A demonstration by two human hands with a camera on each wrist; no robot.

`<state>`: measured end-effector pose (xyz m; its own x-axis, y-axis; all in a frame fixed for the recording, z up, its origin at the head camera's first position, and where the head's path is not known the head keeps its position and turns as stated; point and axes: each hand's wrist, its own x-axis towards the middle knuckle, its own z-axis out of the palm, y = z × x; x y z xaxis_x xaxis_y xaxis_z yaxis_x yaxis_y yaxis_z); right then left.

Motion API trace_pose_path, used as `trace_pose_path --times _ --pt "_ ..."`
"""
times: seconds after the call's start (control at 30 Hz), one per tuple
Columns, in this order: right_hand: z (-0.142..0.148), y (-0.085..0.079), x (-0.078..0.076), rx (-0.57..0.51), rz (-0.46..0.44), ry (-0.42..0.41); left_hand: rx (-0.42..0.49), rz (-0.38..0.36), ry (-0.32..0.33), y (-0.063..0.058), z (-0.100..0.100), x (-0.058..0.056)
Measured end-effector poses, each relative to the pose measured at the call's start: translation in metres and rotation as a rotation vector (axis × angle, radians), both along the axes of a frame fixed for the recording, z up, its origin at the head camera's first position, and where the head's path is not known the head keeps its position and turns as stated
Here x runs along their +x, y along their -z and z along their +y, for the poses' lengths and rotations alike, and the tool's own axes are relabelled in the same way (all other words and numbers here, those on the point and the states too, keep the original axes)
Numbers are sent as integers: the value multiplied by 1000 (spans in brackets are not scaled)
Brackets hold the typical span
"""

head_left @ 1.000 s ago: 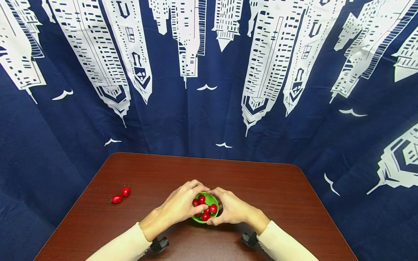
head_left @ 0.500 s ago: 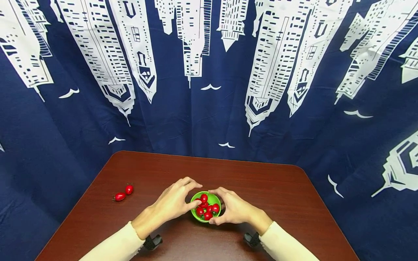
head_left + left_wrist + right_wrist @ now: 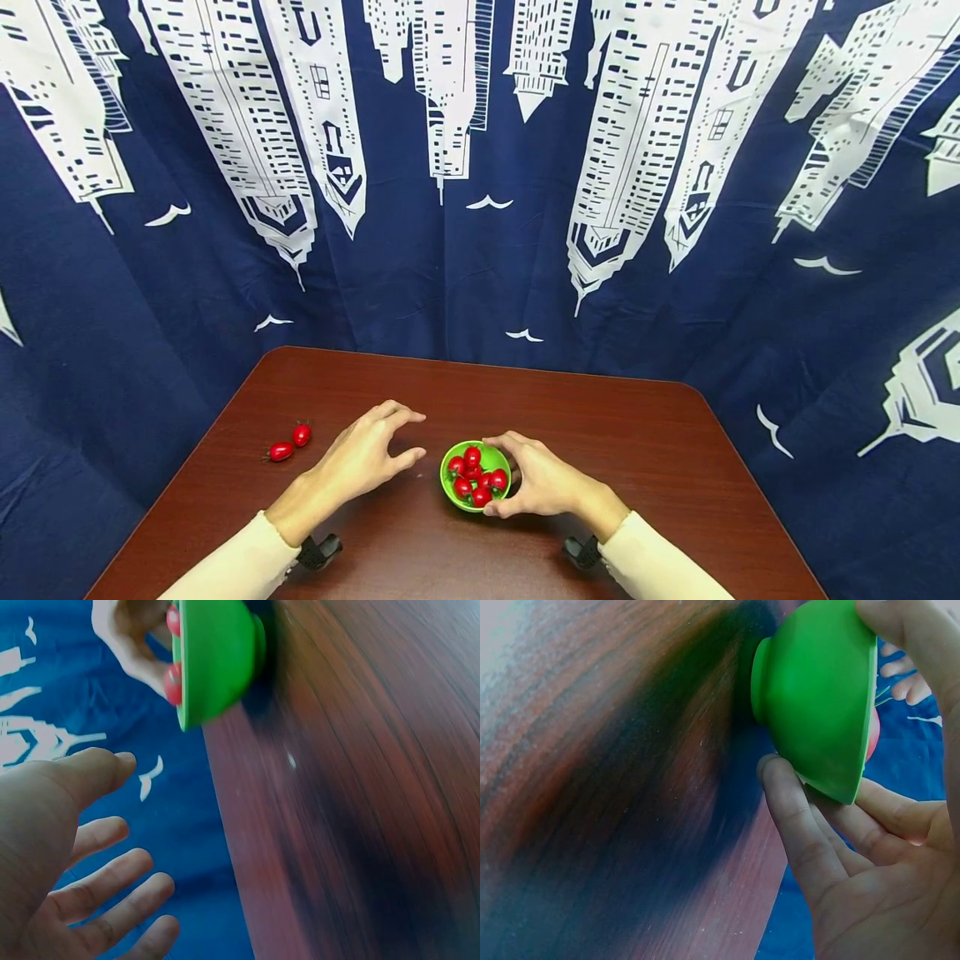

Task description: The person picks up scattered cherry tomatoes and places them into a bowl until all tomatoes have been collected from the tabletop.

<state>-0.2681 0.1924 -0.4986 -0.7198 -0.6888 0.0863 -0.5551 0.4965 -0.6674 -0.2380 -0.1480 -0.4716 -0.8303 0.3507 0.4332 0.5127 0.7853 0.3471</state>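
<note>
Green and upright, the bowl [image 3: 491, 457] is about midway between the left and right edges of the table [image 3: 570, 408], well in from its far edge. Red tomatoes [image 3: 481, 497] lie heaped inside, some with green stalks showing. The right hand [image 3: 542, 482] holds the bowl from its right side: the thumb is at the rim on the near side, and the fingers curve round the far side; the right wrist view shows 1 fingertip close to the foot. The left hand [image 3: 358, 454] is wide, thumb and fingers spread, over the table to the left of the bowl and apart from it. Further left, 2 loose tomatoes [image 3: 281, 452] lie just beside each other near the left edge, towards the far-left corner. Cream sleeves [image 3: 232, 558] reach in over the near part of the table, with 1 dark device [image 3: 320, 552] at each wrist. Beyond the far edge hangs a blue cloth [image 3: 390, 275] printed with white buildings, tips down, and white birds.
</note>
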Motion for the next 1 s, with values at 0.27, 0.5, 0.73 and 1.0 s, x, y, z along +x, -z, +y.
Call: trace_pose_path --times 0.27,0.5,0.73,1.0 --pt "1 1 1 -6 5 4 -4 -22 -49 4 -29 -6" --pt "1 0 4 0 7 10 3 -38 -57 11 -62 -10" --pt "0 0 4 -13 -11 9 -13 -84 -126 18 -92 -10" --pt "-1 2 2 -17 -6 13 -3 -120 -160 24 -120 -11"
